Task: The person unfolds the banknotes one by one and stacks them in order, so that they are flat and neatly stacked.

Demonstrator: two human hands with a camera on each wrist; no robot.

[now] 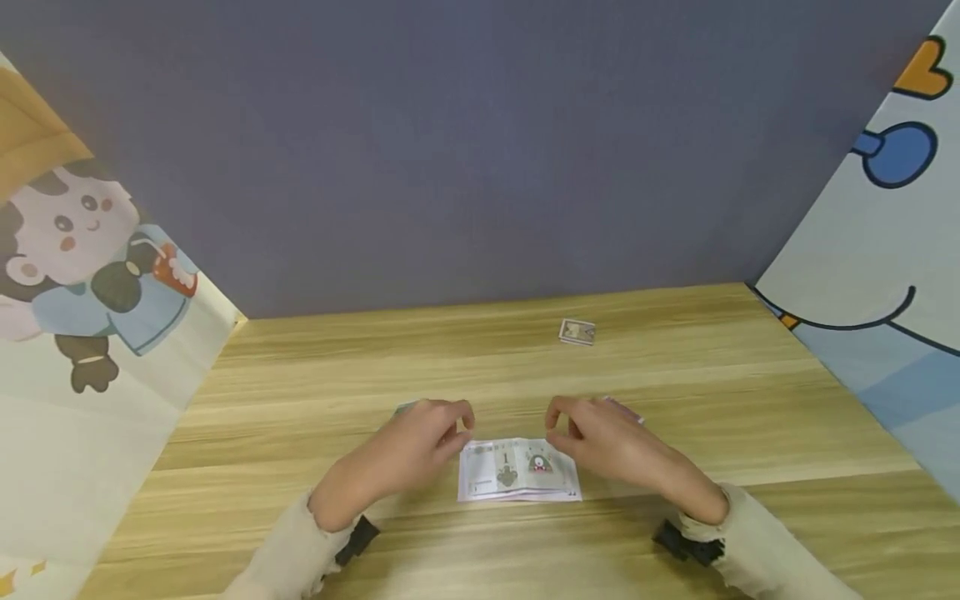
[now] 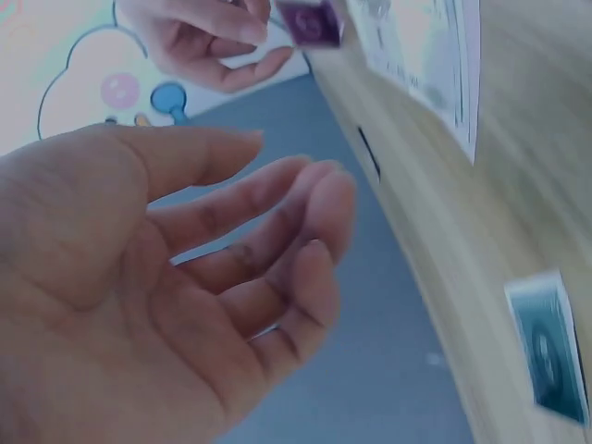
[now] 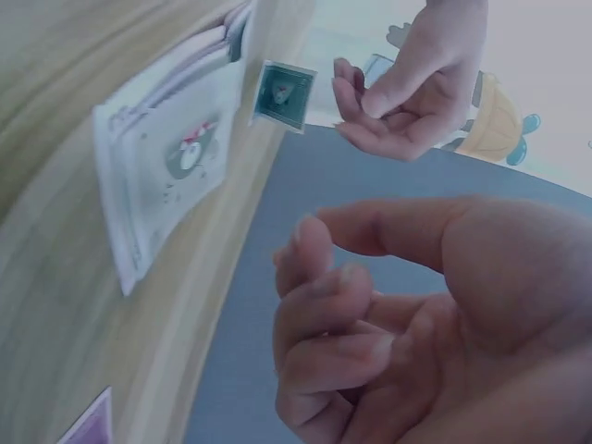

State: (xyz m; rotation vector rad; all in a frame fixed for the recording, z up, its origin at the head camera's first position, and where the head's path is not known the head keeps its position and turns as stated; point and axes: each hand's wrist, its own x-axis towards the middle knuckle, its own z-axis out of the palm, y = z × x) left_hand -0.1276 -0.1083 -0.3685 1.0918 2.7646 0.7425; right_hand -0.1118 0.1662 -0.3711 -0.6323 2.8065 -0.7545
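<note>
A small stack of play banknotes (image 1: pixel 517 471), pale with a printed 1 and a cartoon figure, lies on the wooden table between the two hands. My left hand (image 1: pixel 416 446) hovers at the stack's left end, fingers loosely bent and holding nothing. At the opposite end is my right hand (image 1: pixel 607 437), its fingers loosely curled with nothing in them. A green note (image 2: pixel 548 350) lies beyond the left hand, mostly hidden by it in the head view. Past the right hand a purple note (image 1: pixel 624 409) pokes out, partly covered by that hand.
Farther back on the table (image 1: pixel 337 358) lies a small brownish note pile (image 1: pixel 577 332). A grey panel (image 1: pixel 480 167) rises behind the table. Cartoon-printed walls stand at left (image 1: pixel 75 467) and right (image 1: pixel 847 250).
</note>
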